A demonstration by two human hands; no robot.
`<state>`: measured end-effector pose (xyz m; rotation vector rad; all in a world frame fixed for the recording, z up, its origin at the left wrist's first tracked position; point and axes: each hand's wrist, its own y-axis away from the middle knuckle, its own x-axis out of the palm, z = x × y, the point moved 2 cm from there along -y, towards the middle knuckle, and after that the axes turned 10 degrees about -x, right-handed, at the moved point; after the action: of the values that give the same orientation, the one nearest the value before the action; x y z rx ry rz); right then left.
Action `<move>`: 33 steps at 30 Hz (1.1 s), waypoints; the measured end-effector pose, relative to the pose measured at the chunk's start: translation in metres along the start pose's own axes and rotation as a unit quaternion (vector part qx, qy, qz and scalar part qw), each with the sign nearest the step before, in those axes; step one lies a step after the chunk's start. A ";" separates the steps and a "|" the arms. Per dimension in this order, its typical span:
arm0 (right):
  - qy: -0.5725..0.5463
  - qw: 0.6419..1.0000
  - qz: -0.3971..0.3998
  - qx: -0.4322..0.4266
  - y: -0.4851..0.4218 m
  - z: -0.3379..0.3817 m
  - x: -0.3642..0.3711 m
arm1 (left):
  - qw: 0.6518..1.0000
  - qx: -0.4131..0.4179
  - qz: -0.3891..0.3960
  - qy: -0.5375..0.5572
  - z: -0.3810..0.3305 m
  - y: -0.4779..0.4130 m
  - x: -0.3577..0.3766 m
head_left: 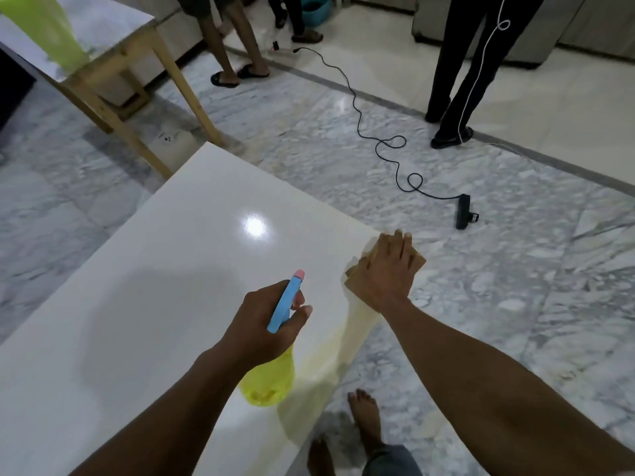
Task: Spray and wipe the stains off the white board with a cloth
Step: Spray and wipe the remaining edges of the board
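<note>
The white board [165, 269] lies flat in front of me, glossy, with a light glare near its middle. My left hand [264, 324] grips a spray bottle [271, 379] with a yellow-green body and a blue trigger head tipped pink, held above the board's near right part. My right hand [385, 269] presses flat on a tan cloth [417, 262] at the board's right edge. A pale yellowish smear runs along that edge below the cloth. No other stains show on the board.
A wooden-legged table [113, 36] with a green object [48, 32] stands at the far left. A black cable and power strip [464, 211] lie on the marble floor to the right. Several people's legs stand beyond. My bare feet [364, 417] are beside the board.
</note>
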<state>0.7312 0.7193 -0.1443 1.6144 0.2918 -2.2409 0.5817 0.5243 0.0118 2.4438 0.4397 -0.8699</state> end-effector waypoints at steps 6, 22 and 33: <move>0.024 0.997 0.001 -0.069 -0.003 -0.022 0.032 | 1.000 -0.018 -0.006 0.005 0.021 0.002 0.000; 0.059 0.994 0.001 -0.088 0.078 0.016 0.048 | 0.999 0.001 -0.018 0.034 0.063 0.041 -0.009; 0.061 0.995 0.004 -0.079 0.201 0.086 0.081 | 0.999 0.019 -0.007 0.043 0.169 0.154 -0.039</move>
<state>0.7151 0.4906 -0.1847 1.6662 0.4810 -2.0620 0.5388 0.2990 -0.0215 2.5232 0.4749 -0.7867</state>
